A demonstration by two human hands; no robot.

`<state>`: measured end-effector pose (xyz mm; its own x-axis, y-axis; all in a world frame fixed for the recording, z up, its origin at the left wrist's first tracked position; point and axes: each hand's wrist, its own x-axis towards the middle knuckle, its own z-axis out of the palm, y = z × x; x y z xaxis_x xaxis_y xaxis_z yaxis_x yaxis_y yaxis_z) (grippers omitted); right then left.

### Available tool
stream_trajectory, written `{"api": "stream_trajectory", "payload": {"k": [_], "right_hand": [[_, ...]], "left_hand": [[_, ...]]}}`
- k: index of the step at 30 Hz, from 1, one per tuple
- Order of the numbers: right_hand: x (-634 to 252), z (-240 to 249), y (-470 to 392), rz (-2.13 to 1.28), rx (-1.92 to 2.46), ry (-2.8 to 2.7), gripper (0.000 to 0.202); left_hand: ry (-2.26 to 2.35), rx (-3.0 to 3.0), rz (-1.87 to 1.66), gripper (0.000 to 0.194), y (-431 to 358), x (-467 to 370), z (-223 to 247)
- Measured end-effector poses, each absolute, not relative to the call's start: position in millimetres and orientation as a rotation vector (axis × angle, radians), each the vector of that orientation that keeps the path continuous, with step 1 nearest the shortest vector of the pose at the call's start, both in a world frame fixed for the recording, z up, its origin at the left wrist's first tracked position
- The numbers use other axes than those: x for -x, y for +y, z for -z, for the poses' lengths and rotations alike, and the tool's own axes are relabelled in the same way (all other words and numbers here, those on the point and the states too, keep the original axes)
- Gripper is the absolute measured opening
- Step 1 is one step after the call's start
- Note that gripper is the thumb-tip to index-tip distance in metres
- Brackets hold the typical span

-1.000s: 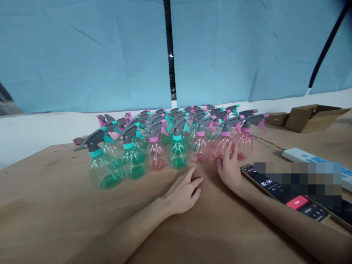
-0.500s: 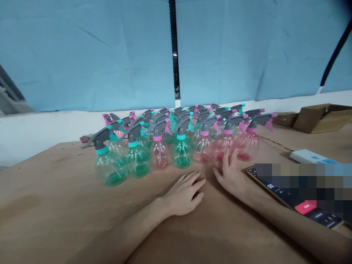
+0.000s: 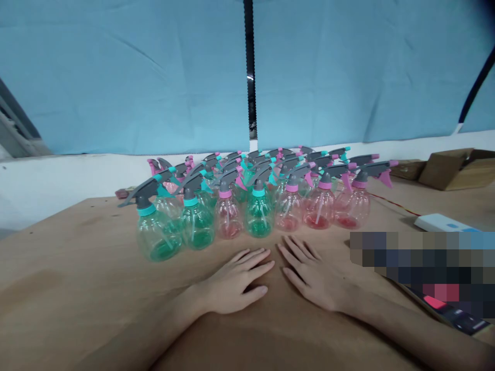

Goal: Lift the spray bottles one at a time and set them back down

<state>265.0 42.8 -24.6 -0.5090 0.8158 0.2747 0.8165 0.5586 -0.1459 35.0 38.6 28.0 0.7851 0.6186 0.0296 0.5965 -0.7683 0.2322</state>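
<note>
My left hand point(image 3: 240, 281) lies palm down on the wooden table point(image 3: 96, 299), fingers spread and holding nothing. Just to its right, my right hand point(image 3: 311, 270) also rests flat with fingers apart. Beyond both hands stand several rows of spray bottles with grey trigger heads. The front row has a green bottle point(image 3: 158, 234) at the left end, a green bottle point(image 3: 259, 214) near the middle, and a pink bottle point(image 3: 351, 206) at the right end. Another pink bottle point(image 3: 290, 211) stands closest to my right fingertips, apart from them. Bottles at the back are partly hidden.
A phone point(image 3: 460, 314), partly pixelated, lies by my right forearm. Behind it are a white and blue box-shaped device point(image 3: 441, 223) with a thin red-yellow wire point(image 3: 394, 202) and an open cardboard box point(image 3: 444, 170). A blue cloth point(image 3: 154, 77) hangs at the back.
My right hand has drawn back from the pink bottles and now lies flat on the table. My left hand has shifted slightly left and nearer to me. The bottles stand as before.
</note>
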Motion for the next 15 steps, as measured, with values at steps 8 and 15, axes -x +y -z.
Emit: {"api": "stream_trajectory", "payload": {"k": [8,15], "right_hand": [[-270.5,2.9,36.8,-0.246,0.965,-2.725,0.055],[-272.6,7.9,38.3,-0.238,0.985,-2.706,0.055]], "left_hand": [[0.952,-2.755,-0.204,0.052,34.8,-27.8,-24.6],[0.981,-2.77,-0.157,0.051,33.9,-30.9,-27.2]]}}
